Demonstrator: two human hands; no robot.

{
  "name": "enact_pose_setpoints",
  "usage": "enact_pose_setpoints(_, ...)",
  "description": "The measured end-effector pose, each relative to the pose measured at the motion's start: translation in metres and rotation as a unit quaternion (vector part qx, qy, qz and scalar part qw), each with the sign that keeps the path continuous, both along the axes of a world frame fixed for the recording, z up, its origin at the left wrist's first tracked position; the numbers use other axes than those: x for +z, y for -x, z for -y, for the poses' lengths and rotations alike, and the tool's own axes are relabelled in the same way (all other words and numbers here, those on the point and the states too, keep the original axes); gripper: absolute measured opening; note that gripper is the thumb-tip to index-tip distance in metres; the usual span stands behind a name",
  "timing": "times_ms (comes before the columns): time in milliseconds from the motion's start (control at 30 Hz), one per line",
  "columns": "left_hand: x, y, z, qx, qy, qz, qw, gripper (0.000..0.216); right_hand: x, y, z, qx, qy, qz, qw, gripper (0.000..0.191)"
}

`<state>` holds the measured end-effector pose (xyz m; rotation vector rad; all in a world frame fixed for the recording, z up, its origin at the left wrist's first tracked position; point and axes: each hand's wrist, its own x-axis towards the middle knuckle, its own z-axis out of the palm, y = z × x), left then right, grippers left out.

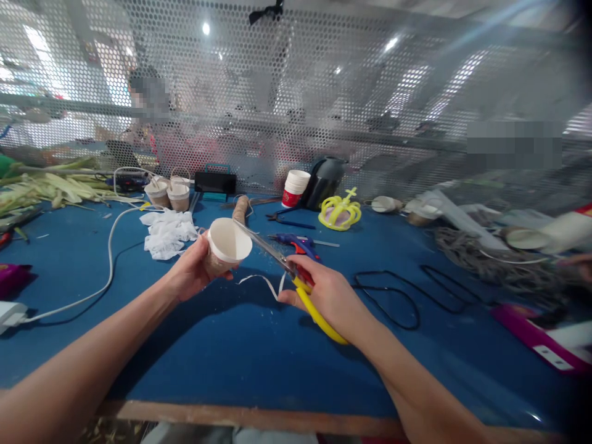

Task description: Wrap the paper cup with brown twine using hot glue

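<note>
My left hand (192, 271) is closed round a small white paper cup (228, 243) wrapped in brownish twine, its mouth tilted toward me above the blue table (240, 345). My right hand (330, 296) grips yellow-handled scissors (296, 277), whose metal blades reach up-left to the cup's rim. A thin white strip (263, 280) curls down from the cup between the two hands.
Behind lie a crumpled white cloth (167, 233), two twine-wrapped cups (169, 192), a red-and-white cup stack (294, 188), a yellow crown (340, 213), a blue glue gun (298, 242), a black cord (407, 296) and a white cable (110, 246). A perforated screen (324, 92) closes the far side.
</note>
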<state>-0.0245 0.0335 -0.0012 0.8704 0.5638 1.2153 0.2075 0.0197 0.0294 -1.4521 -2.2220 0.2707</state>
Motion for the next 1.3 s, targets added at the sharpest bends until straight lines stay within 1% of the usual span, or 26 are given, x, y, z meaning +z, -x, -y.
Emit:
enact_pose_setpoints(133,0.0,0.005,-0.002,-0.035,0.001,0.003,0.999,0.06,-0.004,-0.002,-0.002,0.008,0.002,-0.003,1.0,0.046)
enact_pose_setpoints(300,-0.006,0.005,-0.003,-0.072,-0.018,-0.008,0.997,0.056,-0.006,-0.003,-0.003,0.022,0.005,-0.006,1.0,0.051)
enact_pose_setpoints(433,-0.007,0.005,-0.004,-0.084,-0.028,-0.006,0.996,0.055,-0.004,-0.002,-0.002,0.006,0.004,-0.004,1.0,0.041)
enact_pose_setpoints(533,-0.005,0.004,-0.003,-0.084,-0.022,-0.01,0.996,0.057,-0.005,-0.002,-0.002,0.006,-0.017,0.003,1.0,0.033)
enact_pose_setpoints(767,-0.005,0.003,-0.003,-0.092,-0.014,-0.011,0.996,0.057,-0.004,-0.004,-0.002,0.011,-0.049,0.02,0.999,0.032)
enact_pose_setpoints(967,-0.004,0.009,-0.006,-0.131,0.012,-0.014,0.991,0.058,-0.001,-0.005,-0.001,0.016,-0.053,0.026,0.998,0.033)
enact_pose_setpoints(1100,-0.005,0.015,-0.009,-0.168,0.021,-0.015,0.985,0.062,0.0,-0.005,0.0,0.013,-0.044,0.027,0.999,0.032)
enact_pose_setpoints(1300,-0.007,0.016,-0.01,-0.186,0.033,-0.027,0.982,0.067,-0.004,-0.004,-0.001,0.016,0.012,0.0,1.0,0.041)
